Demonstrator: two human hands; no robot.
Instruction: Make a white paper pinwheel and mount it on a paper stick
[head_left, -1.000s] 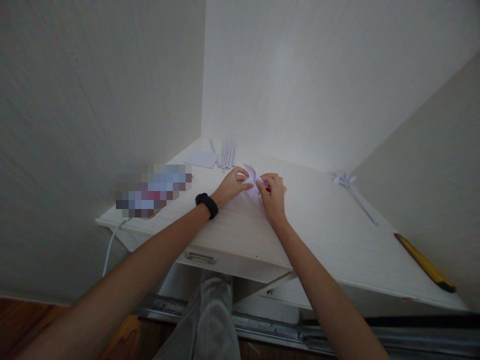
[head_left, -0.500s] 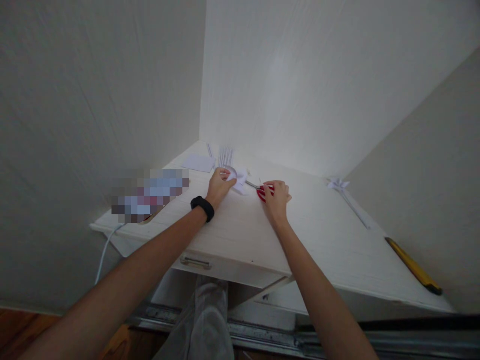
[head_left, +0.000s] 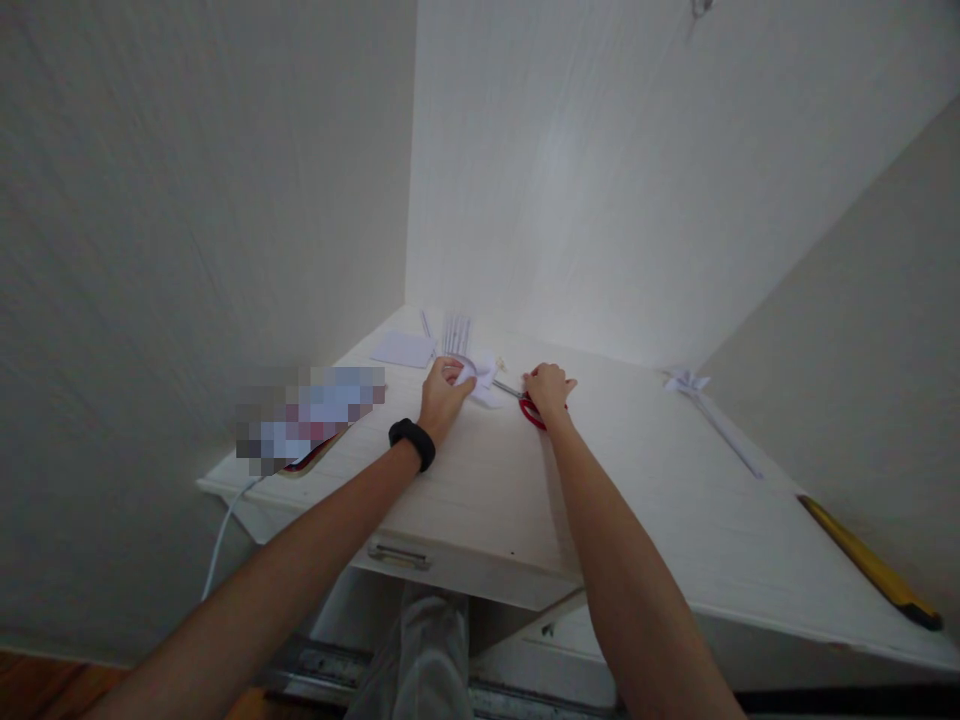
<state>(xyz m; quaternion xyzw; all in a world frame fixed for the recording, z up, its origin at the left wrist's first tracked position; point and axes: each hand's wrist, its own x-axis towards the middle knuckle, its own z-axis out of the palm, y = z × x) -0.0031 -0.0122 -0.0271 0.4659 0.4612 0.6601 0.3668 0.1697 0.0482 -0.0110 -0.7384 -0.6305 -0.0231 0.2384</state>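
Note:
My left hand [head_left: 442, 392], with a black band on its wrist, rests on the white desk [head_left: 652, 480] and grips a round tape roll [head_left: 463, 365] beside a folded white paper piece [head_left: 487, 378]. My right hand [head_left: 547, 388] lies just to the right, its fingers closed over red-handled scissors [head_left: 529, 408] that lie on the desk, blades pointing left toward the paper.
Several thin white paper sticks [head_left: 455, 333] and a flat sheet [head_left: 403, 349] lie at the back corner. A paper pinwheel on a stick [head_left: 701, 400] lies to the right, a yellow cutter [head_left: 870, 565] near the right edge. A blurred object [head_left: 307, 415] with a white cable sits left.
My left hand moved left from the folded paper to the tape roll. My right hand let go of the paper and settled on the red scissors. The view shifted slightly.

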